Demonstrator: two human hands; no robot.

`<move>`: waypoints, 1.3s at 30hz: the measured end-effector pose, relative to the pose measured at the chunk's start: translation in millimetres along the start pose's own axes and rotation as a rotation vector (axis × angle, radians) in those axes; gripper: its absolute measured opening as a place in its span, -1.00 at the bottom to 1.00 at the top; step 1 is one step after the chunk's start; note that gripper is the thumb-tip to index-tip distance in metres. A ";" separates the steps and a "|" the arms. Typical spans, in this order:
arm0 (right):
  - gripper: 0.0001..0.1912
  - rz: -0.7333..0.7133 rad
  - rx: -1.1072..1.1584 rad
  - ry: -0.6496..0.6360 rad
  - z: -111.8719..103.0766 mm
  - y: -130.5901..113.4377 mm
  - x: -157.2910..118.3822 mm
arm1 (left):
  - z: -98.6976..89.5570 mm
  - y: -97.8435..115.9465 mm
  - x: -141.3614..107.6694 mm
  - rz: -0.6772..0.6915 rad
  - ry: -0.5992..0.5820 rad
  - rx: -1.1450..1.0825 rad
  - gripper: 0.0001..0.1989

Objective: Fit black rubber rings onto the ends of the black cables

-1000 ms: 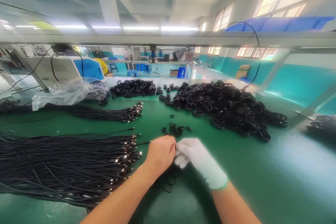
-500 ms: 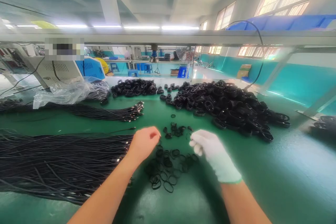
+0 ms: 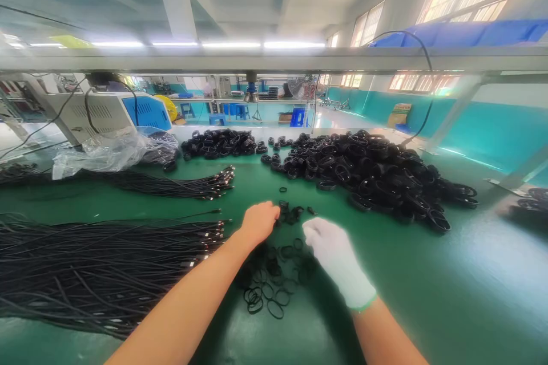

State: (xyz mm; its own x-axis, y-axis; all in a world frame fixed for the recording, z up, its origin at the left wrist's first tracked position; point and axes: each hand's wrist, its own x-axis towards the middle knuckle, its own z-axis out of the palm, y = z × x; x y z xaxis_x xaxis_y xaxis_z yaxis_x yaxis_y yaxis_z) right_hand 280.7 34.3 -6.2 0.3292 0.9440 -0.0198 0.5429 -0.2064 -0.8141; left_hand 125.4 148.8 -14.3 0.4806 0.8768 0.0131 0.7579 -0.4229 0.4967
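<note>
My bare left hand [image 3: 260, 222] is closed at the edge of a small cluster of black pieces [image 3: 293, 214]. Its fingertips face away from me, and whatever they hold is hidden. In a white glove with a green cuff, my right hand [image 3: 327, 245] is closed just to the right of that cluster; I cannot make out anything in its fingers. Between my forearms lies a loose scatter of thin black rings [image 3: 275, 308], partly in shadow. A single black ring [image 3: 283, 189] lies beyond my left hand on the green tabletop [image 3: 428, 296].
Bundled black cables [image 3: 85, 274] with metal plugs cover the left side, and a second cable bundle [image 3: 184, 182] lies behind them. A big heap of coiled black cables [image 3: 377, 171] rises at the right. Clear plastic [image 3: 103, 151] sits before a machine [image 3: 94, 111]. A metal beam [image 3: 274, 61] crosses above.
My left hand has moved right and slightly forward, up to the small black pieces. My right hand has shifted a little left and closed in, so the two hands are nearer each other.
</note>
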 end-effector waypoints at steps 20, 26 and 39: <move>-0.67 0.120 0.960 -0.193 34.5 -3.1 0.8 | -8.2 15.1 -34.9 -0.067 -0.265 -0.882 -0.85; -0.67 0.140 1.071 -0.179 31.1 2.1 4.6 | -16.5 0.0 -27.2 -0.119 -0.038 -0.702 -0.91; -0.67 0.183 1.005 -0.197 33.4 -0.6 1.1 | -12.5 12.7 -29.3 0.091 -0.060 -0.440 -0.81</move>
State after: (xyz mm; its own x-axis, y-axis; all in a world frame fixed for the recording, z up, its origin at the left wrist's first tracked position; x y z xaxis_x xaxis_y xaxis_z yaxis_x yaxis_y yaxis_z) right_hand 254.9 44.1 -25.1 0.1604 0.9639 -0.2123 -0.4267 -0.1262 -0.8955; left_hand 115.4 120.6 2.5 0.5713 0.8202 0.0296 0.4583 -0.3488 0.8175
